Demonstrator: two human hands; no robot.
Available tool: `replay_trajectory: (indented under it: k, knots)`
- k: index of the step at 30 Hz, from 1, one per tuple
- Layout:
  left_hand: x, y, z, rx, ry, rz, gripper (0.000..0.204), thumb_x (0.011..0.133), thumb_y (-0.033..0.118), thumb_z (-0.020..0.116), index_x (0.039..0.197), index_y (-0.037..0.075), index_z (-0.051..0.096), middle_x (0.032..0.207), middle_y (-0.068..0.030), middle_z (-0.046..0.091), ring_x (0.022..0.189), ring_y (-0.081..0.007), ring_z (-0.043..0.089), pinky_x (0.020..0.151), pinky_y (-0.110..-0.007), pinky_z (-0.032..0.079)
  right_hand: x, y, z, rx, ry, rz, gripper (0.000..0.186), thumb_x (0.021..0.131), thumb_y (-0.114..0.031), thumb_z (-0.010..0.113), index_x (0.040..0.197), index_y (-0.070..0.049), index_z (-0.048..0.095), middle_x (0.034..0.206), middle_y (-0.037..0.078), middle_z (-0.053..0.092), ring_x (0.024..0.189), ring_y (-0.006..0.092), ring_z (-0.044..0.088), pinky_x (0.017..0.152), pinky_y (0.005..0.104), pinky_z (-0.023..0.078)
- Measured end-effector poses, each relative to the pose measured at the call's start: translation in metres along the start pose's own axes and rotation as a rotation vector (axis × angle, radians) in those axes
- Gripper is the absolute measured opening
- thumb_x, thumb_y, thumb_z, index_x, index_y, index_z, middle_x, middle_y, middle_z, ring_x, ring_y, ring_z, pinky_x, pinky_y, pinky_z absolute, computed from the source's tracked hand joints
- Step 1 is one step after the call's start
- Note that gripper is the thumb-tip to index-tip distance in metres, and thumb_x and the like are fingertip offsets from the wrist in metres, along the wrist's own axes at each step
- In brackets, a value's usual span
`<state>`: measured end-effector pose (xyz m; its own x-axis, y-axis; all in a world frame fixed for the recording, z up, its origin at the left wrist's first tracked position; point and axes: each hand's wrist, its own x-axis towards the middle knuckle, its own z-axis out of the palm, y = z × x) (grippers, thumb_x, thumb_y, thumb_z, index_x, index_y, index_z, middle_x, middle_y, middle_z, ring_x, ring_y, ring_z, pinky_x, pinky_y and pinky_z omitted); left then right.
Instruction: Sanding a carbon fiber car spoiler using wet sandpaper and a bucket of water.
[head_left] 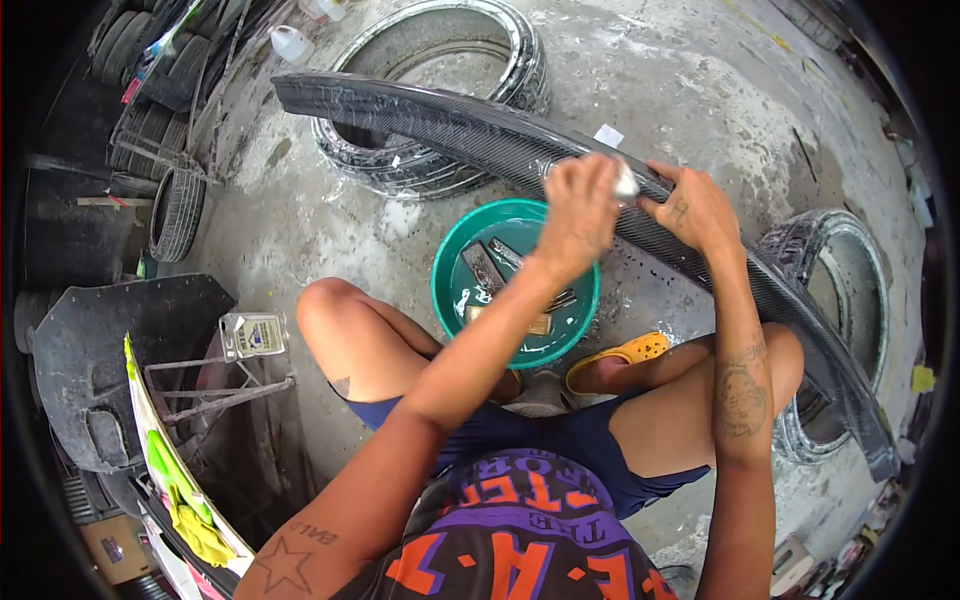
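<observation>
Here's the left hand, blurred, fingers curled around a small white piece right up at the long black panel. And the right hand has a firm hold on the panel's far edge, just beside it! That glossy woven surface slants down to the right, its left end reaching over one whitened tire, its right stretch crossing another. Below, a teal tub of water: dark blocks toward its far rim, a tan block by the near rim. And there's an orange clog, just beside the tub's lower right rim!
</observation>
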<state>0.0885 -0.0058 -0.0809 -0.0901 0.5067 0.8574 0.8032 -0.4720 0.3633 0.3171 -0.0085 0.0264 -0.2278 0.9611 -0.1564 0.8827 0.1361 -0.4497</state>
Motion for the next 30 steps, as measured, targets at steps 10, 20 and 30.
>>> replay_trajectory:
  k: [10, 20, 30]
  knots:
    - [-0.001, 0.04, -0.012, -0.067, -0.41, 0.165, 0.063, 0.088, 0.009, 0.075, 0.143, -0.003, 0.047, 0.127, -0.0257, 0.054, 0.119, -0.0413, 0.051, 0.103, -0.053, 0.038, 0.001, 0.0, -0.001, -0.053, 0.013, -0.012, 0.061, 0.081, -0.043, 0.083, 0.133, -0.013, 0.072, 0.097, 0.024, 0.075, 0.096, 0.0402, 0.073, 0.085, 0.0475, 0.057]
    - [0.029, 0.065, -0.024, -0.091, -0.471, 0.077, 0.05, 0.088, 0.012, 0.077, 0.13, -0.002, 0.055, 0.122, -0.024, 0.058, 0.112, -0.0415, 0.053, 0.099, -0.053, 0.039, -0.005, 0.0, 0.005, -0.073, 0.066, -0.047, 0.061, 0.081, -0.043, 0.083, 0.134, -0.014, 0.072, 0.1, 0.023, 0.075, 0.098, 0.0397, 0.073, 0.086, 0.0473, 0.057]
    - [0.028, 0.056, -0.031, -0.07, -0.511, 0.172, 0.049, 0.088, 0.012, 0.078, 0.13, -0.001, 0.055, 0.123, -0.0241, 0.059, 0.113, -0.0403, 0.054, 0.095, -0.051, 0.041, -0.007, -0.005, 0.001, -0.069, 0.017, 0.01, 0.062, 0.081, -0.043, 0.082, 0.135, -0.014, 0.071, 0.107, 0.022, 0.076, 0.101, 0.04, 0.072, 0.088, 0.0476, 0.057]
